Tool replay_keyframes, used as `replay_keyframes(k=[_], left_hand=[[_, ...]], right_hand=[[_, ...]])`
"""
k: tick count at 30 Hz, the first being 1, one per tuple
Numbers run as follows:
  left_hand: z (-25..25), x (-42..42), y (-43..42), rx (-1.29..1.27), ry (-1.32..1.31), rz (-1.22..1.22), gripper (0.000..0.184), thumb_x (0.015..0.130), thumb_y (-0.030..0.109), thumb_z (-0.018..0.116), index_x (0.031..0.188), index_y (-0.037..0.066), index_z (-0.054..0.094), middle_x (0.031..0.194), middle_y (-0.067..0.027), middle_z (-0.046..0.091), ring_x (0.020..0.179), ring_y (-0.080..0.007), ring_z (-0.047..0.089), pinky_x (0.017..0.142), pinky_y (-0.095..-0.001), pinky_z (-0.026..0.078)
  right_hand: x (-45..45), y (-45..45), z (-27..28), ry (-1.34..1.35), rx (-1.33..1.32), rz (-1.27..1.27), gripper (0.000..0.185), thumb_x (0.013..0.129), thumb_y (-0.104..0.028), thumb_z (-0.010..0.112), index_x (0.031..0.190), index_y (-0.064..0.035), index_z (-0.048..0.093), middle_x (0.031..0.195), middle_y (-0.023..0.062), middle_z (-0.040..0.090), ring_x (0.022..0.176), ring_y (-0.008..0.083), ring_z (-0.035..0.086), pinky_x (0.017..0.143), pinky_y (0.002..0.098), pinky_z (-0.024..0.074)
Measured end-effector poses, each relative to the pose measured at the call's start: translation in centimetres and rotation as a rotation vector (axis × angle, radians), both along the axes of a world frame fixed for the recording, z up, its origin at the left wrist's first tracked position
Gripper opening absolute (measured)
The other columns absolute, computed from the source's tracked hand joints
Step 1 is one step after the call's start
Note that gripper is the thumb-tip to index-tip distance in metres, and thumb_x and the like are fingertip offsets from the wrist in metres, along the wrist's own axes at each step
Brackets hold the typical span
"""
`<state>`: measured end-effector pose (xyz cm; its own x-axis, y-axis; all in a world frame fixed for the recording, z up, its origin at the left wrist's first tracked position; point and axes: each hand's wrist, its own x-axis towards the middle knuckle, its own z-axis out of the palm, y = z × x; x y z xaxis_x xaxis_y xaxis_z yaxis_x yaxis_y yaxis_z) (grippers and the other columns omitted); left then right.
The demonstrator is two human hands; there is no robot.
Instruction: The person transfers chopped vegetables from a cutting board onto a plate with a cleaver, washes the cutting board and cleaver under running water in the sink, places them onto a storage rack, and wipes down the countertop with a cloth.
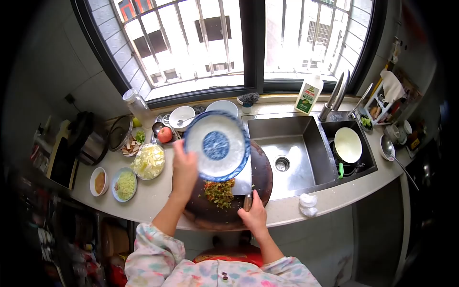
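Note:
My left hand (pixel 185 167) grips the left rim of a white plate with a blue rim and blue centre (pixel 217 146). The plate is held tilted above a round dark cutting board (pixel 260 172), its inner face toward me. My right hand (pixel 253 214) is closed round the dark handle of a cleaver (pixel 242 181), whose blade is partly hidden behind the plate. Left of the blade, a pile of chopped green and red vegetables (pixel 220 193) lies on the board, just below the plate.
Left on the counter are a plate of cut cabbage (pixel 148 161), a bowl of pale green chopped vegetable (pixel 125 185), a small white bowl (pixel 99 182) and an apple (pixel 165 135). A steel sink (pixel 287 143) lies right of the board, with a crumpled white cloth (pixel 308 204) before it.

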<state>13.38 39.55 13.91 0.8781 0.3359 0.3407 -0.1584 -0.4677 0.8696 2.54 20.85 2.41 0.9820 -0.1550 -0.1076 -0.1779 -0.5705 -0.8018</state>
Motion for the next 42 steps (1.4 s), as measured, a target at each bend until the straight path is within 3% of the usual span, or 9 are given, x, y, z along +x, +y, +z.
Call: replay_keyframes(k=[3, 7, 12, 27, 29, 31, 34, 38, 42], left_hand=[[-2.6, -3.8, 6.2, -0.736, 0.075, 0.16, 0.038, 0.075, 0.003, 0.04, 0.113, -0.001, 0.044, 0.091, -0.0106, 0.057, 0.065, -0.0193, 0.058, 0.057, -0.0281, 0.049], [-7.3, -12.1, 13.4, -0.722, 0.271, 0.44, 0.039, 0.076, 0.009, 0.043, 0.114, 0.004, 0.043, 0.088, -0.0112, 0.057, 0.056, -0.0156, 0.055, 0.037, -0.025, 0.041], [-13.9, -17.3, 17.5, -0.868, 0.291, 0.755, 0.043, 0.076, 0.009, 0.043, 0.119, 0.004, 0.037, 0.093, -0.0139, 0.056, 0.054, -0.0172, 0.054, 0.036, -0.0255, 0.04], [-16.2, -18.4, 17.7, -0.981, 0.428, 0.611, 0.036, 0.082, 0.012, 0.052, 0.115, 0.001, 0.043, 0.101, -0.0126, 0.054, 0.066, -0.0182, 0.058, 0.04, -0.0262, 0.047], [-15.1, -19.1, 16.7, -0.642, 0.307, 0.681, 0.037, 0.082, 0.007, 0.053, 0.118, 0.002, 0.044, 0.095, -0.0081, 0.055, 0.069, -0.0156, 0.055, 0.051, -0.0256, 0.048], [-14.8, -19.4, 15.2, -0.258, 0.113, 0.76, 0.036, 0.082, 0.006, 0.054, 0.116, 0.002, 0.046, 0.094, -0.0066, 0.055, 0.072, -0.0147, 0.055, 0.059, -0.0253, 0.048], [-13.6, -17.5, 11.4, -0.294, 0.103, 0.333, 0.029, 0.081, 0.005, 0.055, 0.11, 0.002, 0.053, 0.098, -0.0077, 0.055, 0.078, -0.0155, 0.055, 0.069, -0.0262, 0.047], [-13.1, -12.4, 6.2, 0.093, 0.017, -0.011, 0.036, 0.078, 0.013, 0.062, 0.112, 0.002, 0.055, 0.115, -0.0155, 0.055, 0.11, -0.0332, 0.048, 0.096, -0.0388, 0.037], [-14.0, -7.8, 3.2, 0.178, 0.058, -0.134, 0.054, 0.083, 0.027, 0.058, 0.128, 0.003, 0.04, 0.129, -0.0192, 0.044, 0.125, -0.0371, 0.035, 0.103, -0.0434, 0.027]], right_hand=[[0.7, -0.7, 0.1, 0.055, 0.03, 0.023, 0.073, 0.063, -0.023, 0.06, 0.128, 0.0008, 0.037, 0.112, 0.0233, 0.054, 0.102, 0.0383, 0.053, 0.087, 0.042, 0.0423], [0.3, -0.4, -0.2, -0.161, -0.003, 0.006, 0.069, 0.062, -0.017, 0.059, 0.127, -0.0025, 0.041, 0.109, 0.0202, 0.053, 0.099, 0.0371, 0.053, 0.084, 0.0416, 0.0435], [0.5, 0.3, 1.8, -0.34, -0.116, 0.057, 0.066, 0.06, -0.009, 0.059, 0.125, -0.0076, 0.045, 0.092, 0.0151, 0.049, 0.084, 0.0348, 0.053, 0.073, 0.0423, 0.0451], [-1.0, -0.5, 3.2, -0.334, -0.184, 0.005, 0.068, 0.06, 0.001, 0.054, 0.127, -0.0094, 0.046, 0.09, 0.015, 0.046, 0.082, 0.0316, 0.052, 0.073, 0.0383, 0.0446], [-1.1, -1.7, 2.3, -0.283, -0.057, -0.047, 0.068, 0.06, 0.0, 0.054, 0.127, -0.007, 0.046, 0.091, 0.015, 0.047, 0.086, 0.0304, 0.052, 0.075, 0.0367, 0.0438], [-1.3, -2.5, 1.4, -0.25, 0.093, -0.101, 0.071, 0.059, 0.004, 0.054, 0.129, -0.004, 0.043, 0.086, 0.0118, 0.052, 0.067, 0.0214, 0.055, 0.056, 0.031, 0.0456], [-2.1, -3.3, 0.3, -0.086, 0.478, -0.228, 0.076, 0.059, 0.009, 0.053, 0.132, -0.0047, 0.038, 0.079, 0.0078, 0.053, 0.042, 0.0112, 0.048, 0.034, 0.0237, 0.0379], [-4.0, -4.7, -1.0, -0.095, 0.566, -0.266, 0.076, 0.061, 0.009, 0.052, 0.134, -0.0055, 0.034, 0.077, 0.0084, 0.053, 0.043, 0.0122, 0.048, 0.035, 0.0248, 0.0385], [-5.8, -5.3, -1.6, -0.058, 0.609, -0.257, 0.075, 0.062, 0.009, 0.052, 0.134, -0.0029, 0.034, 0.075, 0.0077, 0.054, 0.043, 0.0118, 0.048, 0.036, 0.0245, 0.0388]])
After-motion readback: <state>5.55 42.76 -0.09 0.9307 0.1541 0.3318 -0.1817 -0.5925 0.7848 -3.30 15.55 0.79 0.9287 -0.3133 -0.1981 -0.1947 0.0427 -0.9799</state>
